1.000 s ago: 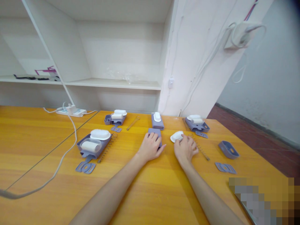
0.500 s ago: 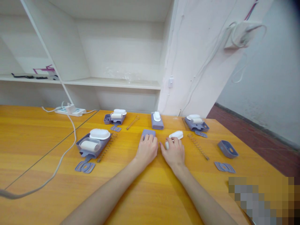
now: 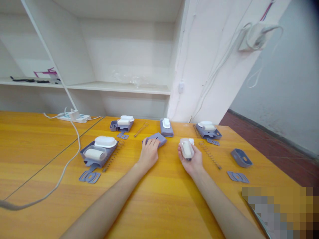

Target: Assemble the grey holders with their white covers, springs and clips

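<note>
White plastic roller piece (image 3: 186, 148) clasped in right hand (image 3: 191, 158); left hand (image 3: 149, 154) pinches tilted lavender plastic tray (image 3: 156, 138). Advise steadying tray flat on tabletop (image 3: 159, 196).

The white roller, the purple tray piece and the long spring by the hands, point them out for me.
white roller (image 3: 186, 148), head view, on the middle of its body in the right hand (image 3: 191, 159).
purple tray piece (image 3: 157, 138), head view, on its flat top past the left hand (image 3: 149, 154) fingers.
long spring (image 3: 210, 154), head view, mid-coil.
</note>
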A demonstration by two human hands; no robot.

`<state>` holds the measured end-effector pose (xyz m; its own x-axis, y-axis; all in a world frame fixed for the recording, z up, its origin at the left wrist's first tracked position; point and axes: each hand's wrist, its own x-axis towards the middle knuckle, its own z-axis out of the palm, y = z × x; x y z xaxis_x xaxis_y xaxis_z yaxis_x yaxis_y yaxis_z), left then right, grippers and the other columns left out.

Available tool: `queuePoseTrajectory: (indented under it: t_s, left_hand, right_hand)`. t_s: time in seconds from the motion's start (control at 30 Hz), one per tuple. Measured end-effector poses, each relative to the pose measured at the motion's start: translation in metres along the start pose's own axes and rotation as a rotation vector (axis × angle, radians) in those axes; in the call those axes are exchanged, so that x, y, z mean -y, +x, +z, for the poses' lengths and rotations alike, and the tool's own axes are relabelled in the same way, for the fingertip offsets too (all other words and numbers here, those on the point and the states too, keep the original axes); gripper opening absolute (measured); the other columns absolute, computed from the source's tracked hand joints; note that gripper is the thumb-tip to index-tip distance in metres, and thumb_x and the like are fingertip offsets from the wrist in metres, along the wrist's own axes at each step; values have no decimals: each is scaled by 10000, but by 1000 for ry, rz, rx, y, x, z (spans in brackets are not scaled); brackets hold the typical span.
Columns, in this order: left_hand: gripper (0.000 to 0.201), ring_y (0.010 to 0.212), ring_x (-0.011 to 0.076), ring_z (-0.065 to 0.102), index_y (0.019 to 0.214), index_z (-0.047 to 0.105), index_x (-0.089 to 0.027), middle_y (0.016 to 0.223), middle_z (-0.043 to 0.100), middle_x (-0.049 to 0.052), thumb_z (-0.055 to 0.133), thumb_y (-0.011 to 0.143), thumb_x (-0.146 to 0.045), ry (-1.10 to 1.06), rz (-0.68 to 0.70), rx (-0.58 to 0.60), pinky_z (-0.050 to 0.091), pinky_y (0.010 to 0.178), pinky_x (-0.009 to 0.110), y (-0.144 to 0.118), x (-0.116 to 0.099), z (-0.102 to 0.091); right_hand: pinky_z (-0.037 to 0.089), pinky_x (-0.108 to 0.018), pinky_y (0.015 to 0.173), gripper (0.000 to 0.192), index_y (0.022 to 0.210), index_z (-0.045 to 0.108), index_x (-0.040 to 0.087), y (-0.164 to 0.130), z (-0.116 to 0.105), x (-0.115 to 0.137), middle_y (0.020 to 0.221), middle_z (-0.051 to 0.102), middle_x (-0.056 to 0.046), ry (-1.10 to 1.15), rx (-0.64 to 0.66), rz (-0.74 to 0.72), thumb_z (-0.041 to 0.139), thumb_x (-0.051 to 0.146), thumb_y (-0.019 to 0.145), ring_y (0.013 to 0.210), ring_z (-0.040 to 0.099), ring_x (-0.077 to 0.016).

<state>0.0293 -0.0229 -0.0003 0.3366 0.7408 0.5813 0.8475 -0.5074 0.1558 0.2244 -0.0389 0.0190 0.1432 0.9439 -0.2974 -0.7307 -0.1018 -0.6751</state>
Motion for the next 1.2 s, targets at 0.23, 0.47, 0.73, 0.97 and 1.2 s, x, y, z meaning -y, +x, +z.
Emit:
queuePoseTrajectory:
  t_s: [0.23, 0.47, 0.73, 0.97, 1.2]
  left_hand:
    - [385, 1083, 228, 489, 1073, 508, -199, 1115, 592, 76, 419, 749, -12, 24, 2, 2, 263, 1027, 449, 0, -1, 1]
    - [302, 1024, 226, 506, 1076, 505, -197, 1046, 597, 74, 415, 813, -80, 36, -13, 12, 309, 979, 442, 2, -7, -4]
    - [377, 1170, 312, 425, 1180, 484, -181, 1252, 487, 155, 473, 849, -362, 103, -199, -114, 261, 1005, 516, 0, -11, -6]
    - [363, 1114, 312, 463, 1100, 546, -200, 1195, 530, 141, 482, 840, -446, 122, -187, -103, 284, 980, 534, -1, -9, -2]
    - [450, 1002, 293, 532, 962, 581, -194, 1031, 596, 115, 522, 769, -597, 153, -188, -122, 107, 1061, 602, 1, -14, -8]
  right_hand:
    - [338, -202, 378, 245, 804, 573, 173, 11, -3, 12, 653, 605, -3, -350, -127, -373, 522, 389, 701, 478, 506, -118]
    - [450, -319, 705, 321, 1000, 626, 194, 15, -29, 44, 929, 680, -76, -1540, -204, -1033, 514, 399, 780, 822, 619, -233]
    - [439, -277, 721, 322, 1095, 580, 201, 22, -60, 43, 1007, 665, -70, -1987, 85, -1212, 468, 370, 845, 878, 617, -209]
    - [398, -322, 773, 333, 1055, 632, 161, 19, -56, 51, 878, 672, -108, -2068, 29, -1344, 466, 370, 856, 859, 569, -236]
    - [416, -301, 750, 412, 1180, 561, 134, 11, -37, 39, 1016, 657, -127, -1597, -168, -1324, 433, 390, 884, 845, 599, -222]
